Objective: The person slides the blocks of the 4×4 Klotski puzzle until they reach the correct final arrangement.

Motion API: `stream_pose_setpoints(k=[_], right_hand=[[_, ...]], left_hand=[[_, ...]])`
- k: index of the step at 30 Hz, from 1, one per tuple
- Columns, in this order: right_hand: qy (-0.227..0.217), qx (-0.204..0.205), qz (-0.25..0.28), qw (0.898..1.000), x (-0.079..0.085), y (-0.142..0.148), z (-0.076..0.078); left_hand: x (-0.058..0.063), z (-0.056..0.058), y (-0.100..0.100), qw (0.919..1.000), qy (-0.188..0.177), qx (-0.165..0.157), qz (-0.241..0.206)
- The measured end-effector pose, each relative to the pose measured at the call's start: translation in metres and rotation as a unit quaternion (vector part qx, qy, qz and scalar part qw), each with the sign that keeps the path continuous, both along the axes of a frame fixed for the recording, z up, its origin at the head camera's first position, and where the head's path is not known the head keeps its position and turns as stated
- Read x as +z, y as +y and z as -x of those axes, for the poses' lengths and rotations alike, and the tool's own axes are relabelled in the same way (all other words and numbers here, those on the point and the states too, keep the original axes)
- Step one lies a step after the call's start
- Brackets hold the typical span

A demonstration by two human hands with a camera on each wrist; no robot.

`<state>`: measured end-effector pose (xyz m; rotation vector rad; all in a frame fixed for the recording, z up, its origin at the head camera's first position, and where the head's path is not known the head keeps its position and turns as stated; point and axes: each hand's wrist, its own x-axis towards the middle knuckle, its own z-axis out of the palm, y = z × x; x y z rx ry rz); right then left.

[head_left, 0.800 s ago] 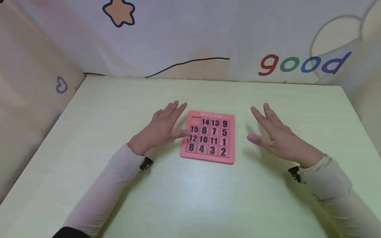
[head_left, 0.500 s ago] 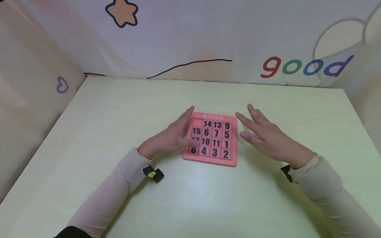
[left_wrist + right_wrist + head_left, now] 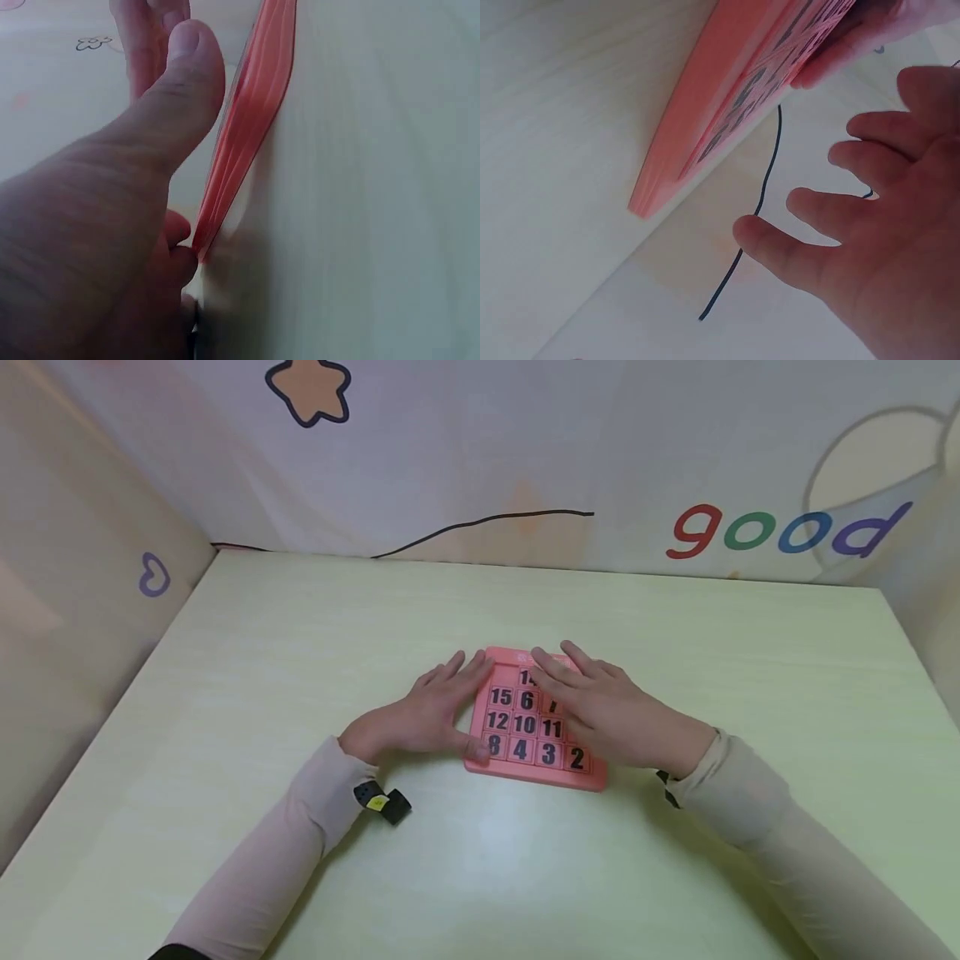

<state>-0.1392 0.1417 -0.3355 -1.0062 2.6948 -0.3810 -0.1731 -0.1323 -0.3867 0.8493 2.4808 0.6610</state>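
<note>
A pink number slide puzzle [image 3: 525, 725] lies flat on the table, its black-numbered tiles facing up. At its left side is my left hand [image 3: 420, 717], the thumb over the lower left corner by the 8 tile and the extended fingers along the upper left edge. My right hand [image 3: 618, 718] spreads over the puzzle's right side and hides several tiles there. In the right wrist view the straight fingers [image 3: 780, 251] stand above the tile face. The left wrist view shows the thumb [image 3: 191, 82] beside the puzzle's pink side wall [image 3: 251, 112].
The pale table [image 3: 480, 868] reaches back to a printed wall panel [image 3: 465, 452] with a star and the word "good". Another panel [image 3: 82, 610] bounds the left side. Small black devices [image 3: 382, 802] are strapped at the wrists.
My right hand has moved left from beside the puzzle to over its right part. My left hand has moved in to the left edge, its thumb now lower, near the corner.
</note>
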Motion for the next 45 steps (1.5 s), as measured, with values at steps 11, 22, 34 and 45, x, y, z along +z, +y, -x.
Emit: stream_pose_setpoints(k=[11, 22, 34, 45], right_hand=[[-0.047, 0.030, -0.035, 0.998, -0.011, -0.022, -0.002], [-0.027, 0.038, -0.061, 0.997, -0.019, -0.023, -0.007], [0.016, 0.043, -0.053, 0.998, -0.020, -0.022, -0.004], [0.016, 0.024, -0.058, 0.998, -0.016, -0.027, 0.007]], left_hand=[[0.001, -0.005, -0.003, 0.9990, -0.017, -0.020, 0.035], [0.002, -0.004, 0.000, 0.9982, -0.012, -0.029, 0.050], [0.003, -0.001, 0.002, 0.9978, -0.011, -0.029, 0.059], [0.005, -0.002, 0.004, 0.9983, -0.018, -0.020, 0.052]])
